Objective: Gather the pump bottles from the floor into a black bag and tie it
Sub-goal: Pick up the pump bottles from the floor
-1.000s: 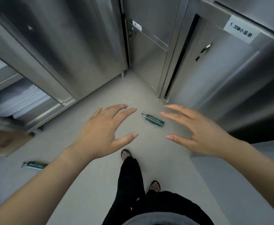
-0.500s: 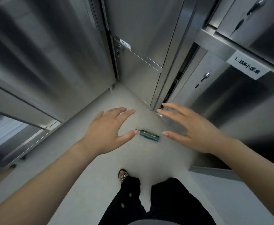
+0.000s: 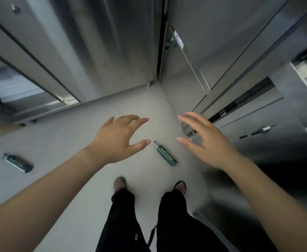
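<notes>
A dark green pump bottle (image 3: pixel 166 155) lies on its side on the grey floor, just ahead of my feet, its pump end pointing up-left. A second dark green pump bottle (image 3: pixel 18 163) lies flat at the far left. My left hand (image 3: pixel 119 138) hovers high above the floor to the left of the middle bottle, fingers spread and empty. To the bottle's right, my right hand (image 3: pixel 202 142) is held out the same way, holding nothing. No black bag is in view.
Steel cabinets (image 3: pixel 103 44) close in the floor at the back and left; more steel cabinet doors (image 3: pixel 269 135) line the right. White folded linen (image 3: pixel 11 86) fills an open shelf at left. My feet in patterned shoes (image 3: pixel 120 183) stand just behind the bottle.
The view has swung left and down: the middle bottle now sits lower and closer to my feet, and the left bottle is back in view. Both hands stay spread and empty.
</notes>
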Motion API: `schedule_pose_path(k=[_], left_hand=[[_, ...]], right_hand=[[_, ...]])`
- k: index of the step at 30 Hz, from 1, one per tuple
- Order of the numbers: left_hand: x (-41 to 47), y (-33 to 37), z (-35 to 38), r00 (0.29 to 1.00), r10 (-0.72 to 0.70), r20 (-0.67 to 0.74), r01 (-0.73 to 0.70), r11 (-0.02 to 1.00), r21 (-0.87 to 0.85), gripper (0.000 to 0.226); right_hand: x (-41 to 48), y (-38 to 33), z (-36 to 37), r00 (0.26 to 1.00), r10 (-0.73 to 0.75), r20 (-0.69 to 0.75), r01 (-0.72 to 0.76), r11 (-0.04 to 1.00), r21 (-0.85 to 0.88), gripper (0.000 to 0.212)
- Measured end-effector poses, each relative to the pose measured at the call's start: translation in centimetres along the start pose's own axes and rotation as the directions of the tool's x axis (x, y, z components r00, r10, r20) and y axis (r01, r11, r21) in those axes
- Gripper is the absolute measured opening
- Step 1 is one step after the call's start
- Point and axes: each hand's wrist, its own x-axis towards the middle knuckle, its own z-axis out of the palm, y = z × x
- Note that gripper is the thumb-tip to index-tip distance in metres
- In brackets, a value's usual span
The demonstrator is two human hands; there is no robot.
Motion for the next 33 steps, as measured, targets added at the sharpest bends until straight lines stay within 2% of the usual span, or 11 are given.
schedule_pose_path(k=[5,10,19,24,29,33], left_hand=[[2.9,-1.2,4.0,0.992,-0.124,0.012,0.124,0.990,-0.061,0.071],[6.1,-5.0,13.0,0.985,-0.163,0.053,0.168,0.981,-0.101,0.060],[15.4,-13.3,39.4,0.975,-0.147,0.164,0.164,0.982,-0.097,0.062],[21.9,-18.6,54.8,0.977,-0.078,0.197,0.082,0.997,-0.008,0.064],[26.1,-23.0,66.8,0.970,-0.080,0.228,0.052,0.991,0.126,0.068],[25.6,-24.8,72.8,0.971,-0.118,0.209,0.098,0.990,0.104,0.072]], right_hand=[[4.2,4.6,2.7,0.996,-0.045,0.071,0.045,0.999,0.005,0.057],[7.4,10.7,11.3,0.997,-0.050,0.065,0.051,0.999,-0.019,0.052],[12.2,29.8,33.4,0.993,0.018,0.115,-0.013,0.999,-0.046,0.054],[14.6,42.0,45.1,0.973,-0.017,0.229,0.058,0.983,-0.173,0.061],[17.2,50.6,53.4,0.962,0.026,0.272,0.035,0.975,-0.218,0.070],[18.3,53.9,57.5,0.972,0.042,0.231,0.002,0.983,-0.186,0.078]])
